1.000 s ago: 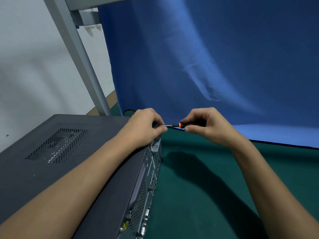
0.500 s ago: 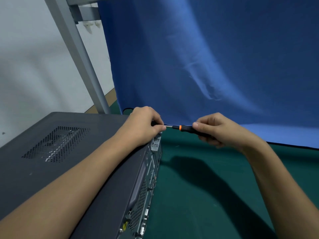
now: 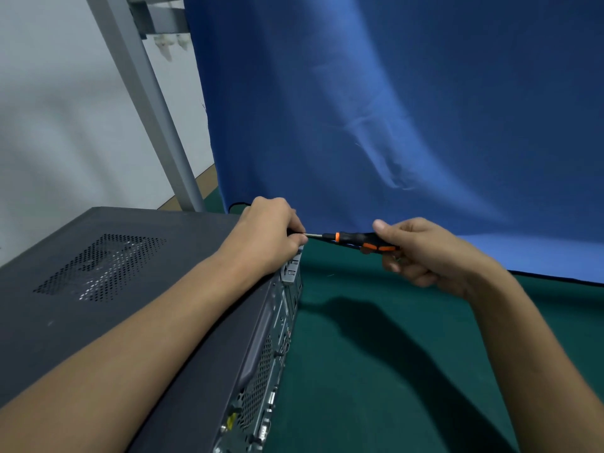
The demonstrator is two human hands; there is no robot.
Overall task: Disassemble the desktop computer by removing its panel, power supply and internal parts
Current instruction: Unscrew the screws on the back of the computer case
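Note:
A dark grey desktop computer case (image 3: 137,289) lies on its side at the left, its vented side panel (image 3: 98,266) facing up and its rear port panel (image 3: 264,364) facing right. My left hand (image 3: 268,237) rests on the case's far top corner, with its fingertips pinching the metal shaft of a black and orange screwdriver (image 3: 356,240). My right hand (image 3: 421,253) grips the screwdriver's handle, which lies level and points left at that corner. The screw and the tip are hidden behind my left fingers.
A green mat (image 3: 392,371) covers the table to the right of the case. A blue cloth (image 3: 392,109) hangs behind and folds onto the table. A grey metal post (image 3: 147,103) slants up at the back left, before a white wall.
My right hand has slid back to the right along the handle, so more of the orange and black handle shows. My left hand stays at the case corner.

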